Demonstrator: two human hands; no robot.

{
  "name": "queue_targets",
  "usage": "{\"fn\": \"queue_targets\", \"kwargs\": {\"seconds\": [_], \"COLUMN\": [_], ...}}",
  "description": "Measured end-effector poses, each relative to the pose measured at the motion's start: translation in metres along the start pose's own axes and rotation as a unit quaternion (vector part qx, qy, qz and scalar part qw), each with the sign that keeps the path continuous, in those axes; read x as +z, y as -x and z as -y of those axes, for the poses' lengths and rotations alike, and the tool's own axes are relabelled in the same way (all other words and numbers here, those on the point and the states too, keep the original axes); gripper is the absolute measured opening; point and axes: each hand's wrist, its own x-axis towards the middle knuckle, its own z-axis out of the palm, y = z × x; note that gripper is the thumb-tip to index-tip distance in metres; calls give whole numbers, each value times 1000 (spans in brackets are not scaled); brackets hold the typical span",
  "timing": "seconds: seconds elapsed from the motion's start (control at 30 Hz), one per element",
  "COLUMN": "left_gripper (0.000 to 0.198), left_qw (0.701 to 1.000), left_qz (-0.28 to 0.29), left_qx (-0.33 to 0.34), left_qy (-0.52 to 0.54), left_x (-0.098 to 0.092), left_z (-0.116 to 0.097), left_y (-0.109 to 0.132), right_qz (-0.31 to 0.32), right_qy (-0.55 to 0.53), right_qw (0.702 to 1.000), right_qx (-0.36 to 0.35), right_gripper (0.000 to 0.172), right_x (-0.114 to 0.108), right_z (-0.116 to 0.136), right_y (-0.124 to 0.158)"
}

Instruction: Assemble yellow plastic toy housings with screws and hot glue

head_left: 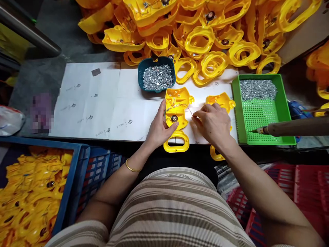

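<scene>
My left hand [158,129] is closed around the left edge of a yellow plastic shell half [178,92] with a ring-shaped handle at its near end. Inside the shell sit a small round speaker-like part [174,118] and thin coloured wires [177,106]. Just right of the shell, my right hand [214,123] has thumb and fingers pinched on the end of a thin wire leading out of it. A second yellow shell [218,98] lies beneath and behind my right hand, partly hidden by it.
A dark teal tray [140,79] holds small metal pieces. At right stands a green basket [259,118] with screw-like pieces, a screwdriver-like tool [295,129] reaching over it. Yellow shells [200,39] pile up behind. Blue crate [74,171] at lower left, red crate [308,185] at lower right.
</scene>
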Motion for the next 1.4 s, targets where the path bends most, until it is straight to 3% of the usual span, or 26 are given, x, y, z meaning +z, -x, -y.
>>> {"fn": "queue_targets", "kwargs": {"seconds": [0.1,0.2,0.3,0.43,0.67,0.83,1.0,1.23,1.4], "left_gripper": [109,112,109,103,96,94,89,86,84], "left_qw": [999,992,990,994,993,993,995,995,981], "left_qz": [-12,-39,-32,-5,20,30,25,28,75], "left_qx": [-24,-19,-25,-22,-54,-74,-66,-50,-40], "left_qy": [-37,-116,-136,-104,-99,-87,-77,-81,-175], "left_x": [-4,-6,-6,-6,-10,-11,-10,-8,-26], "left_z": [-7,-11,-9,-10,-17,-19,-14,-13,-23], "left_y": [14,27,32,31,30,29,28,26,18], "right_qz": [50,124,129,104,80,17,-30,65,105], "right_qy": [-172,-334,-380,-345,-303,-158,-35,86,71], "right_qw": [983,934,916,933,949,983,985,970,965], "right_qx": [33,36,28,-6,-36,-89,-165,-218,-230], "right_gripper": [20,14,12,13,16,27,32,39,48], "right_x": [-14,-11,2,14,17,28,33,18,21], "right_z": [8,17,21,21,26,35,34,42,36], "right_y": [-1,-5,-8,-7,-2,9,25,42,38]}}
